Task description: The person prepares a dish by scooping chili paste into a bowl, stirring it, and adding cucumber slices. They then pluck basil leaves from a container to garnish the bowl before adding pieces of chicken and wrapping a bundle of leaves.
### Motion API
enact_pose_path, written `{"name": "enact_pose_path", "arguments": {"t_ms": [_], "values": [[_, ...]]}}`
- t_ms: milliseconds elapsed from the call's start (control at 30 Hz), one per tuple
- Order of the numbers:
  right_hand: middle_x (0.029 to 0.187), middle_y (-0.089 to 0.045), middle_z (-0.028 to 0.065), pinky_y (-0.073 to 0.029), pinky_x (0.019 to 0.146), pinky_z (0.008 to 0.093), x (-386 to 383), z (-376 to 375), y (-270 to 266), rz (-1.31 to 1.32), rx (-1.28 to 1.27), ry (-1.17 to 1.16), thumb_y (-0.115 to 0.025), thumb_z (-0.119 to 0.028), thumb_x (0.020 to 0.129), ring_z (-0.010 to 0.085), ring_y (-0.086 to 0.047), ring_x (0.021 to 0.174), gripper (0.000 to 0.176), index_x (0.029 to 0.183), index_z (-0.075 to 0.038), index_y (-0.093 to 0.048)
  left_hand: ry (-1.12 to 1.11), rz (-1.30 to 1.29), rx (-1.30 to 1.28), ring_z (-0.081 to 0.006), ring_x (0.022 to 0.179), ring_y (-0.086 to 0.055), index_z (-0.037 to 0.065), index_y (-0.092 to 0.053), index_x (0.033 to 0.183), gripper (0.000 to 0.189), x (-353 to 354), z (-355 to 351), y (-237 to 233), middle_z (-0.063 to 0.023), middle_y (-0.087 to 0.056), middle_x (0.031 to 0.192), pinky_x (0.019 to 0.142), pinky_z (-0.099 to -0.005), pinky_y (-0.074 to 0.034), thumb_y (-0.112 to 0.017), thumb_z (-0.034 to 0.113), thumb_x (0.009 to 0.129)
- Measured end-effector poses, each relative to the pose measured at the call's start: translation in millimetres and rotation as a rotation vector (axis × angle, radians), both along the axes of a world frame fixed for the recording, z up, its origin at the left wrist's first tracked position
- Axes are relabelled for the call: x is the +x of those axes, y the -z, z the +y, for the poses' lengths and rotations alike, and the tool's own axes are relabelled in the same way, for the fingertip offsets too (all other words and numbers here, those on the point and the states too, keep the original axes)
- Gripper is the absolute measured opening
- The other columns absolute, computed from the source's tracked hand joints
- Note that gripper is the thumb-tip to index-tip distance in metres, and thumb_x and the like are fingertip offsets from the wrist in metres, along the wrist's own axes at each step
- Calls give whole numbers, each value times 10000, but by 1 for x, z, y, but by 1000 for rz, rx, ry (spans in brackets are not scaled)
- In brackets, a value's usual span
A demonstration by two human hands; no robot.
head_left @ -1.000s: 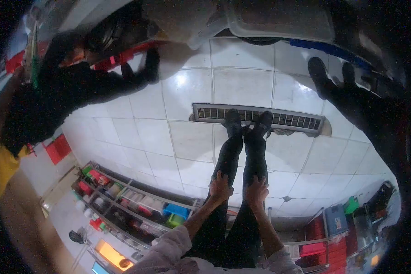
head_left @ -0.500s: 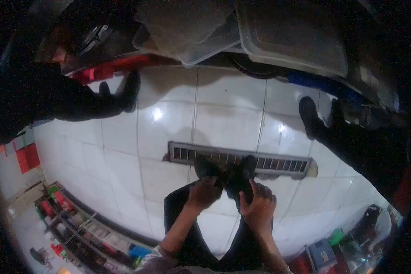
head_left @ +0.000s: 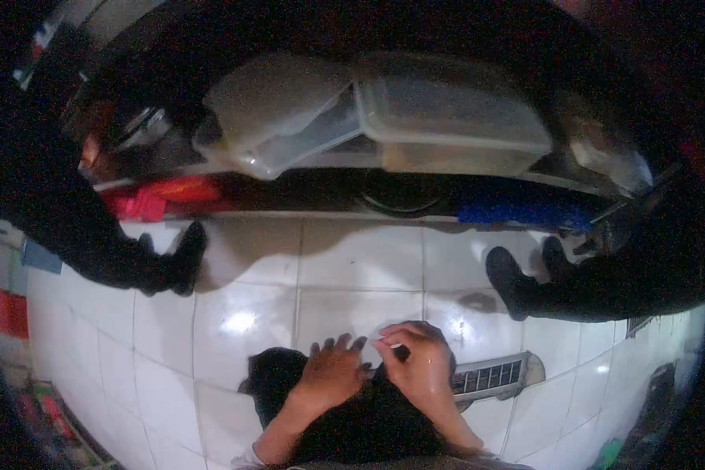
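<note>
My left hand rests over my dark trousers, near the knees, with its fingers stretched and slightly apart. Just to its right, my right hand is curled, thumb and index finger brought together in a pinch. Something small and whitish seems to be at those fingertips, but it blends with the pale floor and I cannot make it out. The two hands are close together.
White floor tiles surround a metal drain grate partly hidden by my right hand. Ahead, a low shelf holds translucent plastic containers. People in dark clothing stand at both sides, a dark shoe at left and another shoe at right.
My view has tilted up, bringing the shelf further into sight. Both hands have moved from down by my shoes to above my knees. My right hand has closed into a pinch.
</note>
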State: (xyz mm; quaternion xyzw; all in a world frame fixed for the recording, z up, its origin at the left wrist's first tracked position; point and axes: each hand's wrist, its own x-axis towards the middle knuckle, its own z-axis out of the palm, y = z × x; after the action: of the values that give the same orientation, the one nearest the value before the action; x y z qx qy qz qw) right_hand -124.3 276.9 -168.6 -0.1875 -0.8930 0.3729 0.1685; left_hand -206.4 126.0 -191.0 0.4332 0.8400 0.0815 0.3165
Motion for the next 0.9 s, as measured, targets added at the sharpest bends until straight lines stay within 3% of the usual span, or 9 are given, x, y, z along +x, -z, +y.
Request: {"name": "enact_pose_path", "arguments": {"t_ms": [200,367,467,533,600,633,733,800,900], "values": [[748,-667,87,-491,642,376,-50,71,-72,605,166,133,-677,-114,853,282,-638,691,107,772,-46,-662,-38,8,21,-403,1160,-547,39,-468,1350,518,5,21,7,-228,-527,1314,994,-514,-426,-553,301,911],[1003,-697,161,-481,868,469,-198,223,-151,655,306,291,-625,-291,889,371,-635,968,265,1015,-68,-694,32,17,20,-407,1164,-548,73,-445,1378,505,15,19,17,-215,-530,1316,994,-529,-427,-529,270,920],[1449,-455,175,-477,964,448,-347,452,-70,512,918,600,-631,-460,883,349,-517,1240,644,1407,-121,-471,-7,126,81,-406,1150,-557,75,-461,1364,484,15,12,19,-218,-532,1312,974,-533,-440,-526,258,920],[1545,-308,134,-413,1052,441,-365,496,-64,573,526,256,-621,-490,890,327,-408,1343,769,1494,-119,-323,-84,-16,37,-406,1189,-524,106,-452,1391,497,8,7,19,-199,-517,1347,995,-580,-396,-515,269,925],[1500,-369,147,-359,1101,435,-344,458,-77,452,-521,68,-644,-467,888,313,-409,1345,763,1486,-102,-341,-81,26,53,-401,1125,-567,95,-479,1356,482,5,-1,20,-206,-554,1273,935,-574,-440,-525,314,930],[1542,-322,132,-347,1113,420,-319,421,-93,579,-816,-204,-628,-235,916,304,-370,1378,673,1508,-161,-319,-92,39,59,-399,1105,-576,93,-488,1345,479,5,-5,17,-208,-567,1233,912,-575,-451,-529,333,932],[1572,-287,90,-317,1131,393,-353,498,-45,327,971,76,-555,-2,884,266,-348,1397,719,1520,-223,-306,-116,83,134,-400,1051,-599,88,-508,1317,488,4,-14,29,-209,-595,1133,855,-578,-474,-536,389,935],[1594,-242,68,-286,1146,370,-360,500,-39,333,962,32,-474,138,820,239,-305,1423,825,1526,-248,-293,-91,175,87,-413,1010,-623,79,-535,1307,489,5,-14,24,-227,-618,1159,864,-520,-510,-550,401,939],[1532,-367,18,-343,1097,354,-369,469,-62,624,-546,48,-500,28,866,211,-355,1371,660,1473,-218,-416,-78,115,75,-427,1025,-614,88,-526,1322,489,-1,-5,30,-235,-617,1166,883,-526,-503,-535,403,949]]}}
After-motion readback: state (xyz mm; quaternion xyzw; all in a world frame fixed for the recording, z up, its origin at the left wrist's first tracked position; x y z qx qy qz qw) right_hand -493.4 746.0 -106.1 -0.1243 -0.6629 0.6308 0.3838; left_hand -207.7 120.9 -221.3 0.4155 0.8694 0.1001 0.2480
